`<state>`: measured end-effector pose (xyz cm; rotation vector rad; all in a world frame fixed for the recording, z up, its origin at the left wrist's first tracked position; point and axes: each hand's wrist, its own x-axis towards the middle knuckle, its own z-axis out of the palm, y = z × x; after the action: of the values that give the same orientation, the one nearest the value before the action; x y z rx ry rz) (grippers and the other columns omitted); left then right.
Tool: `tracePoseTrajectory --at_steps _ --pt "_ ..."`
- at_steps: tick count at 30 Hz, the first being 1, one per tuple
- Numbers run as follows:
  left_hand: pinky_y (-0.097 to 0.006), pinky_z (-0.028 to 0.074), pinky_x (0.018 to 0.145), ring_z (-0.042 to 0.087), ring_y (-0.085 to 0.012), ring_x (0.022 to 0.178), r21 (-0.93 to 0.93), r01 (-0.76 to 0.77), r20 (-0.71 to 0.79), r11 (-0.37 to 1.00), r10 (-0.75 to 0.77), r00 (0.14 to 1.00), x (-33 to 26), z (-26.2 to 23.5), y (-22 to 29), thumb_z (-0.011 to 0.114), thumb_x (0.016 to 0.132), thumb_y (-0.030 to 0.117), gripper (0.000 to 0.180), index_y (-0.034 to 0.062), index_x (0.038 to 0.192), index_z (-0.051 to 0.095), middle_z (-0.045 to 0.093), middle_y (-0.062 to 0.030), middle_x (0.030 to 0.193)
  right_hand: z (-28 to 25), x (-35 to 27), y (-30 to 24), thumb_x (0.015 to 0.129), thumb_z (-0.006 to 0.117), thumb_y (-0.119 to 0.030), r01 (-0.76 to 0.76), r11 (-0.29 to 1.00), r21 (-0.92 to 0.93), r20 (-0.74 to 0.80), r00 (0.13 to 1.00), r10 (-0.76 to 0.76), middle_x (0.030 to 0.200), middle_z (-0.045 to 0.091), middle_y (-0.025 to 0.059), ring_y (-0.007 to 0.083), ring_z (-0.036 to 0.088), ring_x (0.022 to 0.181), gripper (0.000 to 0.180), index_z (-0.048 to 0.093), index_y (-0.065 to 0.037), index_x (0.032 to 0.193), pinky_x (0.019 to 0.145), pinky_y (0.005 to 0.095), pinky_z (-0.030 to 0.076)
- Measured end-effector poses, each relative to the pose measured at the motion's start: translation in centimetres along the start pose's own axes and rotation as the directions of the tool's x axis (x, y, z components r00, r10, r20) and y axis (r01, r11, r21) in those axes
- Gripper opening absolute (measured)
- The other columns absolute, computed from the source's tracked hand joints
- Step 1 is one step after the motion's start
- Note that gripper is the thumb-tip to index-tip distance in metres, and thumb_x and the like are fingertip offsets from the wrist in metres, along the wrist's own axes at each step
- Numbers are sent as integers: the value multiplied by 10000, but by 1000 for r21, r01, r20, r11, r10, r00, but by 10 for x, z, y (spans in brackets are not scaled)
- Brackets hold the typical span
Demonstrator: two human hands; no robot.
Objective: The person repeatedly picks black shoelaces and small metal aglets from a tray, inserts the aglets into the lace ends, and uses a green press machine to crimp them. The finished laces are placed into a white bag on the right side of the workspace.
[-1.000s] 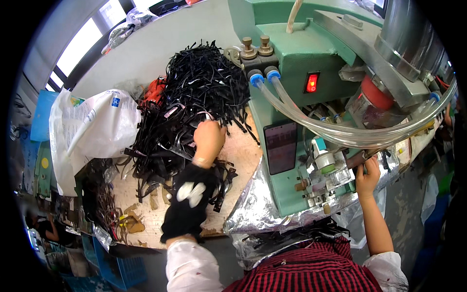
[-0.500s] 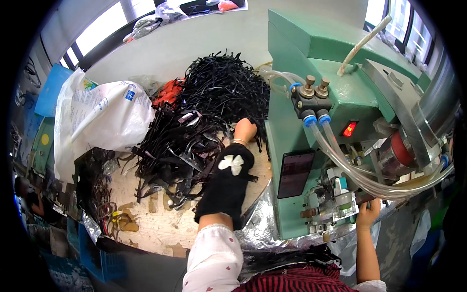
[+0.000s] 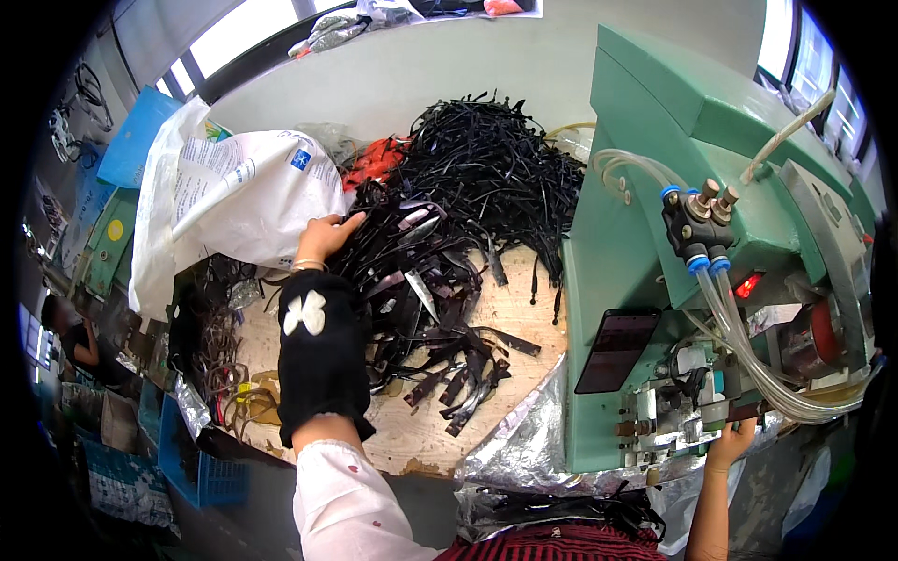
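Pale wooden workbench [image 3: 533, 313], stained toward its front edge, carries a heap of flat black strips [image 3: 440, 257] across its middle. Left hand [image 3: 321, 239] is at the left side of this heap, index finger extended toward the strips; whether it pinches one cannot be told. Right hand [image 3: 733, 445] is off the workbench's right side, raised to the lower mechanism of a green machine [image 3: 636, 201]; its fingers are partly hidden and its grasp cannot be established.

Handling, as judged: take one strip near a free end and ease it out lengthwise, since the tangle looks likely to drag neighbours along. Fingers near the mechanism are best kept clear of its metal parts.

Condition of the strips: glossy in places, curled, crossing at all angles, with several spread loose toward the front edge.

Surroundings: a taller mound of thin black cords [image 3: 496, 168] stands toward the far edge, with a red bundle [image 3: 376, 161] at its left. White bag [image 3: 257, 196] occupies the left edge, just beside the left hand. Brown strips [image 3: 213, 341] lie toward the front left corner. Dark phone [image 3: 617, 351] leans on the machine.
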<state>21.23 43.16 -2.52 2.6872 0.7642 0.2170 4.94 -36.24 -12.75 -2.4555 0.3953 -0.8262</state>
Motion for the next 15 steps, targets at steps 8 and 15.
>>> tracePoseTrajectory --at_steps 8,15 --pt "-416 498 946 671 -357 1067 1 -318 -238 948 309 921 -123 36 40 683 904 497 487 77 1146 736 724 -172 1119 6 8 8 903 593 43 94 974 205 -7 995 -95 1102 663 128 247 616 1044 239 652 53 1135 920 333 460" --pt "-513 459 955 555 -422 1114 41 -224 -331 974 224 917 -217 60 117 658 902 529 517 137 1239 690 632 -138 1311 11 16 0 906 577 10 187 956 225 -44 982 -181 880 575 88 215 540 778 74 636 33 944 712 324 435"
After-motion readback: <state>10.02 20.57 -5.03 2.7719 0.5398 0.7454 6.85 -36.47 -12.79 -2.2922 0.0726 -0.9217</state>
